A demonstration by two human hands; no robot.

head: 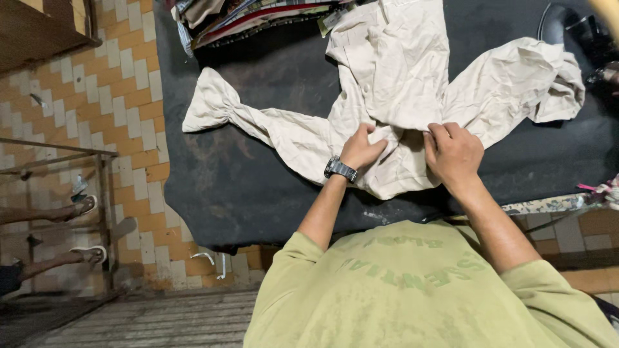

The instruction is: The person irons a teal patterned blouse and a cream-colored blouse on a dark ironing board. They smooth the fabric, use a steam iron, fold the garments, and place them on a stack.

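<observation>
Pinching the cream shirt [393, 77] hem between both hands' fingers [374, 132].

Cream, creased shirt [400, 84] on a black pad [258, 174]. Silver-grey watch [340, 169] with a dark face on the left wrist. Olive-green tee [412, 290] with paler green lettering. Orange and off-white tiles [122, 84] in a staggered brick pattern. Striped and checked clothes [251, 16] in red, white and dark tones, stacked at the pad's far edge. White sandals [90, 252] on feet at the left. Brown wood [39, 26] top left.
</observation>
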